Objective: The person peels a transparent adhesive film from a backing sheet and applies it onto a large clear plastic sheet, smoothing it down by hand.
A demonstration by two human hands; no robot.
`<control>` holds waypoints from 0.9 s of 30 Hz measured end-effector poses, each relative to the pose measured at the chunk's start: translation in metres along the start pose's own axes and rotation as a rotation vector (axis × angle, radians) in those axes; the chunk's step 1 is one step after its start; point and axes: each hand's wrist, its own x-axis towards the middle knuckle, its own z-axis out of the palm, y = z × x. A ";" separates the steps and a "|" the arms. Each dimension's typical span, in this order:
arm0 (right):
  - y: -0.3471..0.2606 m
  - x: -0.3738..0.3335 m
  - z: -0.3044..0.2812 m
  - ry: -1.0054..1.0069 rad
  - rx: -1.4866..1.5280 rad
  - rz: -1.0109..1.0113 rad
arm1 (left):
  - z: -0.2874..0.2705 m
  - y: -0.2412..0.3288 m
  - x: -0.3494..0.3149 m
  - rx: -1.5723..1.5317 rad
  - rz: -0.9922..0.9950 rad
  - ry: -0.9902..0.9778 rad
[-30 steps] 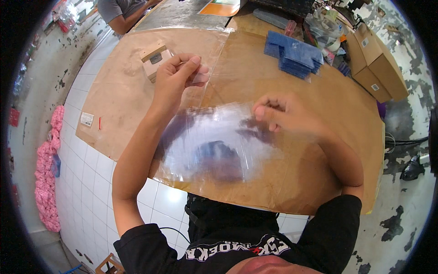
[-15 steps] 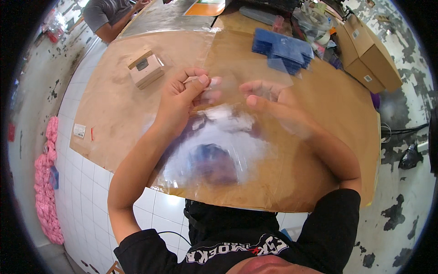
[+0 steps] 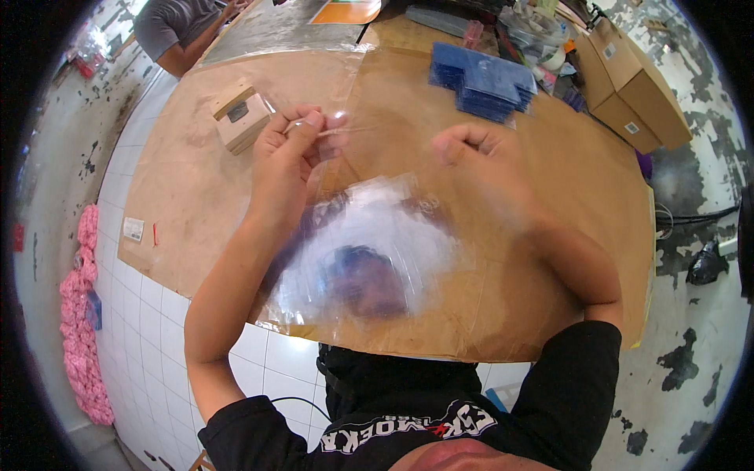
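Note:
My left hand is raised over the table, thumb and fingertips pinching a thin clear plastic film. The film's outline is faint, and I cannot tell how far it reaches. To its right my right hand has its fingers curled in against the thumb; whatever they may hold does not show. Below both hands a fanned pile of clear plastic sleeves lies near the front edge of the table, glossy with reflections. Just beyond my left hand sits a small tan cardboard box.
Brown paper covers the table. A stack of blue plastic pieces lies at the far right, beside a bigger cardboard carton and assorted clutter. Another person is at the far left. A pink bundle stands on the floor.
My left hand has shifted left and slightly away from me. My right hand has moved right, its fingers curling in. A clear sheet near the blue stack no longer shows.

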 end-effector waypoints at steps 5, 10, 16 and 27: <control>-0.008 0.010 -0.014 0.098 0.102 -0.112 | -0.015 0.010 0.010 -0.050 0.134 0.107; -0.001 0.015 -0.019 0.011 0.169 0.024 | -0.018 0.017 0.011 -0.043 0.135 0.086; 0.006 0.015 -0.011 -0.111 0.231 0.199 | -0.013 0.011 0.005 -0.160 -0.072 -0.372; 0.013 0.018 -0.014 -0.440 0.580 0.374 | -0.014 0.005 0.006 -0.173 -0.151 -0.385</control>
